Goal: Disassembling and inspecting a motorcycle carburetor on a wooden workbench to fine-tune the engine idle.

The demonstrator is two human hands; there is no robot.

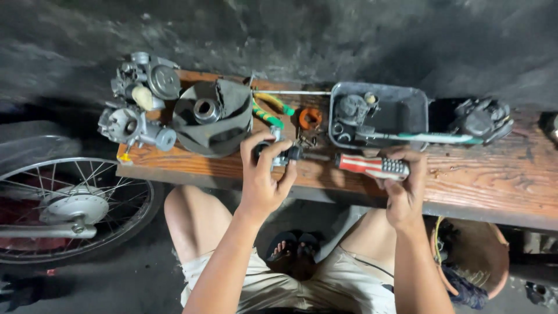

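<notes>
My left hand (263, 174) grips a small metal carburetor part (280, 152) at the near edge of a wooden bench (482, 180). A screwdriver with a red, white and grey handle (372, 166) is held in my right hand (404, 189). Its shaft points left into the part. Both hands hover just over the bench edge, above my knees.
Two carburetors (136, 102) and a round black-and-metal housing (212, 116) sit at the bench's left end. Green-handled pliers (270, 110), an orange ring (310, 118), a grey tray (407, 110) with parts and another carburetor (482, 119) lie behind. A spoked wheel (70, 203) stands left, a basket (474, 256) right.
</notes>
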